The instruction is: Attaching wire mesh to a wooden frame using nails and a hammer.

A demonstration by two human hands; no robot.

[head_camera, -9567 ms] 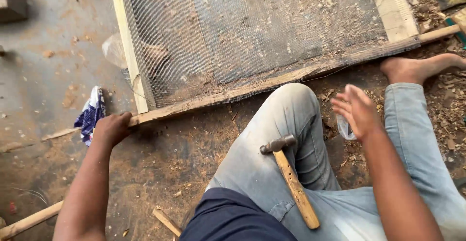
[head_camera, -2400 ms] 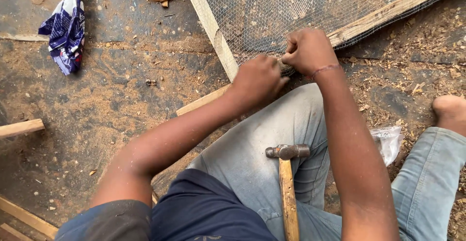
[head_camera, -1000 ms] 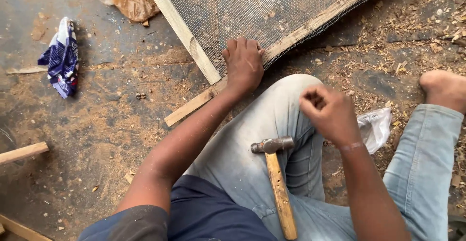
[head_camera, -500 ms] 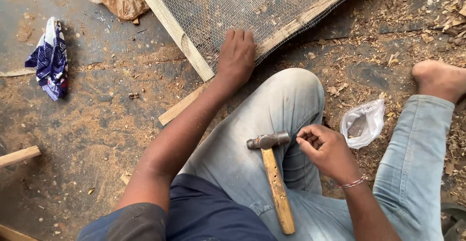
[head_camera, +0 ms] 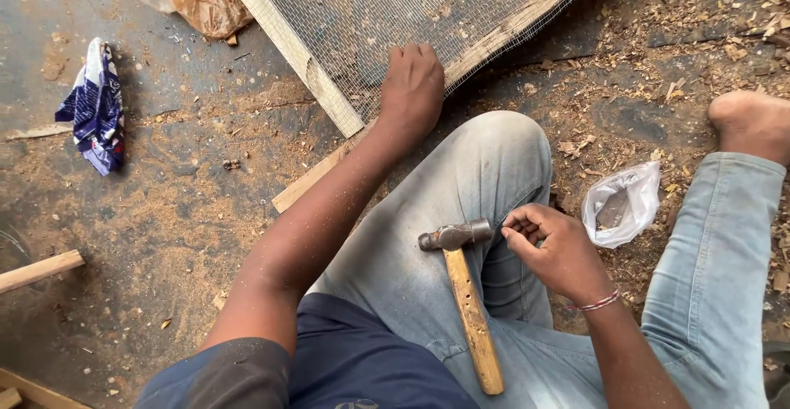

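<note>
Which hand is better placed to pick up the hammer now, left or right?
Right. The right hand is beside the head of the hammer lying on the thigh, fingers curled. The left hand is farther away, pressing on the frame corner.

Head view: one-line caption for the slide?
Seated on a sawdust floor, left hand presses the wire-mesh frame corner while right hand hovers beside the hammer resting on the lap.

Left hand point(head_camera: 411, 88) pressing mesh frame point(head_camera: 329, 100); right hand point(head_camera: 555, 248) beside hammer point(head_camera: 465, 294).
</note>
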